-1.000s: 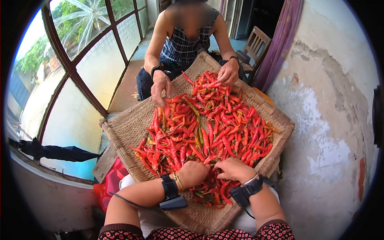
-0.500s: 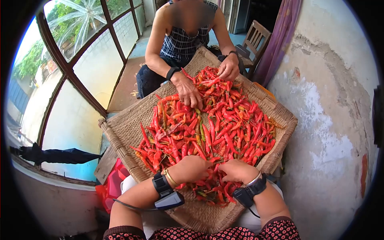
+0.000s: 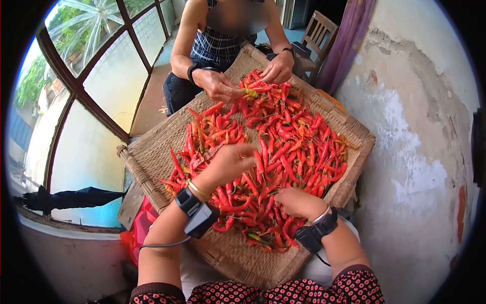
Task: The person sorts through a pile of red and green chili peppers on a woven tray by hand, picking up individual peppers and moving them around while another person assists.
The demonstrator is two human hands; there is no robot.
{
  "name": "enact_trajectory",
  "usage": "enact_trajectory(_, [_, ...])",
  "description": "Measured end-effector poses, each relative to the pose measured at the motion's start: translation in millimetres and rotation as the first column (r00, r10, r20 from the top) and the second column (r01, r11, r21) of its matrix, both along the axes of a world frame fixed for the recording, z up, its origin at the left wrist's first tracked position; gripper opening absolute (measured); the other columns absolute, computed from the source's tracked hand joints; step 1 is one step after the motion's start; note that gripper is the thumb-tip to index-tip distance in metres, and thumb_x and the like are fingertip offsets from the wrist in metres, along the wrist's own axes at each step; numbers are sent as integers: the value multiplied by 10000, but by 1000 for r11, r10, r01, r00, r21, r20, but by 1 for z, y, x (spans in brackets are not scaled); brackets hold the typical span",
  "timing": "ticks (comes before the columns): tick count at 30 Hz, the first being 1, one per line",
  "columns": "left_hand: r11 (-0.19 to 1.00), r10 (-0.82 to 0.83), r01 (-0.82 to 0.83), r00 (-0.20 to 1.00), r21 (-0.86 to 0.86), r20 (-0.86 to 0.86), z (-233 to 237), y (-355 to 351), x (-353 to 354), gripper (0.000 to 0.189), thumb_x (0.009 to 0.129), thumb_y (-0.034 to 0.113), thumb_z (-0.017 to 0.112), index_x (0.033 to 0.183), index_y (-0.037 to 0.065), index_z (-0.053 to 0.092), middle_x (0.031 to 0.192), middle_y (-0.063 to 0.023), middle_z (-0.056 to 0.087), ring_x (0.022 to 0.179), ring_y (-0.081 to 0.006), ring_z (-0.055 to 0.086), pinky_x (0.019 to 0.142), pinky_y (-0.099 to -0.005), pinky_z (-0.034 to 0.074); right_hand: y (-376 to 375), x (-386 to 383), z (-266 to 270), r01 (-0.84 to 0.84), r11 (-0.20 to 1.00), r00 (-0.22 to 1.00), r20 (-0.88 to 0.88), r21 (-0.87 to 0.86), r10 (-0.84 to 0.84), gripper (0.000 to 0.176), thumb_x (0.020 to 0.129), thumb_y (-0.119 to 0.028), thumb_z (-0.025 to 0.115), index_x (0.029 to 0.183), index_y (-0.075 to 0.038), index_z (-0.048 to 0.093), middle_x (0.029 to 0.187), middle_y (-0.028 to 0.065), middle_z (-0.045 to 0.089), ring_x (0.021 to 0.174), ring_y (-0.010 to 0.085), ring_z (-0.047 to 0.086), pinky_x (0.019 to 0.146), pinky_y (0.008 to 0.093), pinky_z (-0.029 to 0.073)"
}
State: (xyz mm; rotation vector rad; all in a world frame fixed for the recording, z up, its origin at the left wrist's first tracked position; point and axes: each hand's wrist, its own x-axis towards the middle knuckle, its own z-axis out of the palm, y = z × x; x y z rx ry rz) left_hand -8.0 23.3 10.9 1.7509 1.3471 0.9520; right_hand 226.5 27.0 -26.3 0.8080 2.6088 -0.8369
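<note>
Red chili peppers (image 3: pixel 288 147) lie heaped on a large woven tray (image 3: pixel 152 162), with a few greenish and orange ones among them. My left hand (image 3: pixel 230 161) is raised over the left-centre of the heap, slightly blurred. Its thumb and forefinger stand apart, and nothing shows between them. Low in the near part of the heap, my right hand (image 3: pixel 298 203) has its fingers curled down around a red chili, their tips partly hidden. Across the tray, a co-worker's hand (image 3: pixel 217 85) holds a yellow-green chili (image 3: pixel 251 92); the co-worker's other hand (image 3: pixel 278 68) is close by at the heap's far end.
Windows with dark frames (image 3: pixel 81 96) run along the left, with a folded black umbrella (image 3: pixel 76 197) on the ledge. A worn plaster wall (image 3: pixel 405 142) stands close on the right. Behind the co-worker are a wooden chair (image 3: pixel 319 40) and a purple curtain (image 3: pixel 349 35). Red plastic (image 3: pixel 144 223) shows below the tray.
My left hand has lifted from the near peppers and moved forward and left. My right hand stays low in the heap. The co-worker's hand has raised a yellow-green chili from the pile.
</note>
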Motion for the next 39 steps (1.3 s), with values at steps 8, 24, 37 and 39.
enact_trajectory(8, [961, -266, 269, 963, -71, 47, -17, -26, 25, 354, 787, 134, 653, 1101, 7, 551, 917, -91, 617, 787, -125, 579, 687, -283, 480, 19, 2, 41, 139, 989, 879, -453, -55, -149, 105, 698, -43, 544, 779, -22, 607, 734, 89, 585, 688, 210, 587, 644, 303, 468])
enact_trajectory(24, [918, 46, 73, 956, -389, 288, 5, -20, 6, 207, 833, 206, 610, 821, 0, 597, 649, -3, 573, 611, -44, 509, 551, -214, 436, 26, -13, 40, 535, 668, 396, -546, -517, -739, 339, 820, -121, 583, 1124, -11, 480, 849, 66, 569, 666, 147, 571, 599, 276, 477])
enact_trajectory(37, [994, -103, 106, 773, -33, -626, -27, -30, 5, 219, 743, 252, 607, 850, 62, 589, 697, -141, 599, 692, -324, 602, 604, -425, 479, 19, -15, 12, 156, 962, 986, 29, 225, -166, 360, 715, -215, 639, 1044, -97, 553, 864, 133, 575, 891, 315, 563, 750, 422, 452])
enact_trajectory(39, [985, -158, 164, 730, -54, -665, -26, -32, 7, 228, 737, 230, 610, 879, 54, 584, 754, -137, 601, 707, -319, 604, 617, -415, 489, 18, -15, 17, 150, 981, 979, 119, 123, -164, 274, 690, -186, 635, 942, -88, 593, 834, 127, 600, 869, 307, 576, 744, 430, 448])
